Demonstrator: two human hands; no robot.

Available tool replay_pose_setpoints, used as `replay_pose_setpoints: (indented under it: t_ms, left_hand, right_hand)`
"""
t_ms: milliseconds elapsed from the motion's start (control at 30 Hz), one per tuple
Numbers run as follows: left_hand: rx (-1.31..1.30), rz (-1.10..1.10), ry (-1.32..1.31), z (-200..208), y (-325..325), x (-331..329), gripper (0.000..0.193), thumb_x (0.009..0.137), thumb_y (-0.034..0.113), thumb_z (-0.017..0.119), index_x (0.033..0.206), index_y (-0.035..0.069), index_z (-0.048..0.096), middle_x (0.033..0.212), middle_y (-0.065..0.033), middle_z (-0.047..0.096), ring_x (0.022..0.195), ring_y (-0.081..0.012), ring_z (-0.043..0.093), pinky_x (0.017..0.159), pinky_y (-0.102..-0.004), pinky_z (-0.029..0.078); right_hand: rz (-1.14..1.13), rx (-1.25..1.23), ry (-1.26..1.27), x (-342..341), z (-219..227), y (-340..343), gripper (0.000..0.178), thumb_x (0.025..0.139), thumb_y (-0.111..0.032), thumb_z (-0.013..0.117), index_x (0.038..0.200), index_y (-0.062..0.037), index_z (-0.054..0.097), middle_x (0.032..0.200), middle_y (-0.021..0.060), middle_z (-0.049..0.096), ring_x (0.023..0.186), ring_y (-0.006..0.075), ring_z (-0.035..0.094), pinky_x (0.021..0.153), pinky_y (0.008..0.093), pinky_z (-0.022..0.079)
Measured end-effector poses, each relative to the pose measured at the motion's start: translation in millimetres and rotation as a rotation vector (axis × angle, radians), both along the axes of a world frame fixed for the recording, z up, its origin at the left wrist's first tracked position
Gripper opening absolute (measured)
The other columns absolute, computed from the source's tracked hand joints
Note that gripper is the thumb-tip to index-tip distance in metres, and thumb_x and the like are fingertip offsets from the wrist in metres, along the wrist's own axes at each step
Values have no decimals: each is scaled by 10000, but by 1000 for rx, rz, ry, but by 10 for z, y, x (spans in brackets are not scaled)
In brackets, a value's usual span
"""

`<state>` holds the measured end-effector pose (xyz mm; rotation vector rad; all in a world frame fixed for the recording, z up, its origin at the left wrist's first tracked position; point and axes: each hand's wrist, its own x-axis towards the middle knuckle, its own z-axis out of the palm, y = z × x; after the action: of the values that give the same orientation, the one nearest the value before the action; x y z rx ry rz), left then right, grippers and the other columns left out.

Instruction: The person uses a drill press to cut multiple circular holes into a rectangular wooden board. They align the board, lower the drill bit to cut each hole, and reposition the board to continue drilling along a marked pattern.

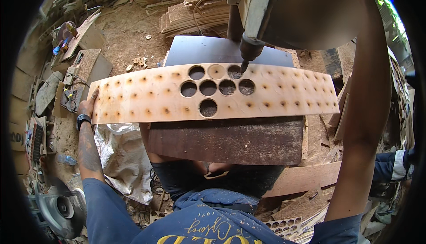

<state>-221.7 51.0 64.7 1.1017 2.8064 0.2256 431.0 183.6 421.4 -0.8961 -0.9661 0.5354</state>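
A long plywood board (284, 91) lies across a dark wooden work surface (222, 144), marked with rows of small scorched dots. Several round holes are cut through its middle, with one disc (217, 71) sitting within its circle in the far row. My left hand (87, 106) grips the board's left end, thumb on top. Above the far row hangs the drill press chuck (251, 48); its bit (244, 65) is close to the right-hand hole, and contact is unclear. My right arm (366, 88) reaches up beside the machine, with the hand beyond what shows.
Stacked wood sheets (182, 20) stand behind the grey panel (199, 49). Loose discs (140, 61) lie on the dusty floor. A white sack (126, 155) is at my left, and a perforated offcut (284, 227) lies near my right side. Someone's dark sleeve (385, 168) shows far right.
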Motion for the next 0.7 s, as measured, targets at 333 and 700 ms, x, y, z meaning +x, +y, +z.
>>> replay_pose_setpoints:
  t_ms: [333,700]
  left_hand:
    - [109,25,-73,-104,503,436,1186,548,924,510,1057,-142,622,1106,-317,612,1064,-389,601,907,-418,461]
    - [65,-22,-28,-117,1204,210,1175,550,940,477,1097,-88,632,1151,-270,615,1106,-359,589,940,-400,449]
  right_hand:
    - [16,10,-52,45,13,48,303,943,-292,421,667,-177,376,510,-47,287,385,97,241,368,280,222]
    - [15,85,-72,99,9,-156,302,931,-235,395,645,-164,332,520,-38,241,417,109,213,411,285,212]
